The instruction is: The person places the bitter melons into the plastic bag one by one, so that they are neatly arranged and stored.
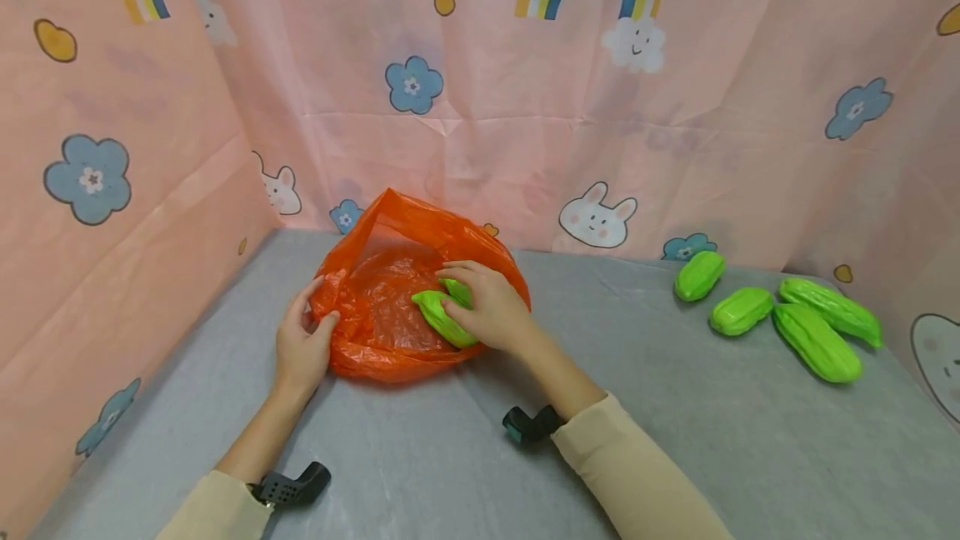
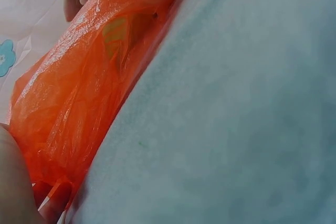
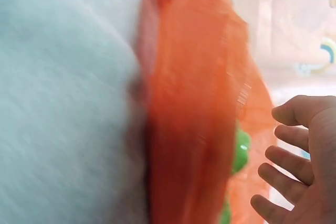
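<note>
An orange plastic bag point(image 1: 397, 361) stands with its mouth spread wide. My left hand point(image 1: 302, 348) grips its left rim, the thumb on the near side. Inside lie two glossy green, ridged, gourd-like pieces point(image 1: 442, 319), one partly covered by my right hand point(image 1: 491, 302). In the right wrist view that right hand point(image 3: 302, 166) has its fingers spread and holds nothing, just over the bag's mouth. A green piece point(image 3: 241, 150) shows past the bag wall point(image 3: 194, 103) there. Through the orange film point(image 2: 68, 103) in the left wrist view, a dim green shape shows.
Several more green gourd-like pieces lie at the right of the grey tabletop point(image 1: 637, 440): a short one point(image 1: 700, 276) near the back, another short one point(image 1: 741, 311), and two longer ones touching. A pink printed cloth point(image 1: 487, 148) hangs behind and along both sides.
</note>
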{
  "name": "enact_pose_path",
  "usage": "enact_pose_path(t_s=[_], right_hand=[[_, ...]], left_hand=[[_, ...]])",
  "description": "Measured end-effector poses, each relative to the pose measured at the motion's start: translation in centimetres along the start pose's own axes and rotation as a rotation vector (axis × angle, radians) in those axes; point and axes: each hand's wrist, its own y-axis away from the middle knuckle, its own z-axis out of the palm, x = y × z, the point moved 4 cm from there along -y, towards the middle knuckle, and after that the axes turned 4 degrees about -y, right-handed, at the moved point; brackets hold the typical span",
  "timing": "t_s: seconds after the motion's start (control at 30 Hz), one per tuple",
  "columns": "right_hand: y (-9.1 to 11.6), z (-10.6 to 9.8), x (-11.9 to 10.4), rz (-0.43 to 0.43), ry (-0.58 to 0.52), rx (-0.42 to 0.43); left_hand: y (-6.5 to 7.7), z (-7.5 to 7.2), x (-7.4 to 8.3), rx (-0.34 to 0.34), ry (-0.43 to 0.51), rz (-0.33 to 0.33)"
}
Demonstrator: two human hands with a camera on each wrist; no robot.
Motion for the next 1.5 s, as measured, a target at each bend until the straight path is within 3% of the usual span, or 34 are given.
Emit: enact_pose_path(t_s=[0.3, 0.47, 0.7, 0.97, 1.17, 1.5], right_hand=[[0.0, -2.9, 0.3, 0.0, -0.011, 0.103], [0.1, -4.1, 0.2, 0.05, 0.0, 0.108], [0.7, -6.0, 0.2, 0.046, 0.017, 0.138], [2.1, -9.2, 2.5, 0.067, 0.087, 0.214], [3.3, -12.5, 4.8, 0.135, 0.172, 0.269], [5.5, -16.3, 7.9, 0.214, 0.162, 0.313]], left_hand=[[-0.1, 0.0, -0.1, 0.01, -0.02, 0.012], [0.0, 0.0, 0.0, 0.022, -0.015, 0.01], [0.1, 0.7, 0.1, 0.031, -0.01, 0.027], [0.3, 0.4, -0.1, 0.032, -0.03, 0.01], [0.3, 0.3, 0.1, 0.038, -0.032, 0.02], [0.1, 0.3, -0.1, 0.043, -0.045, 0.0]])
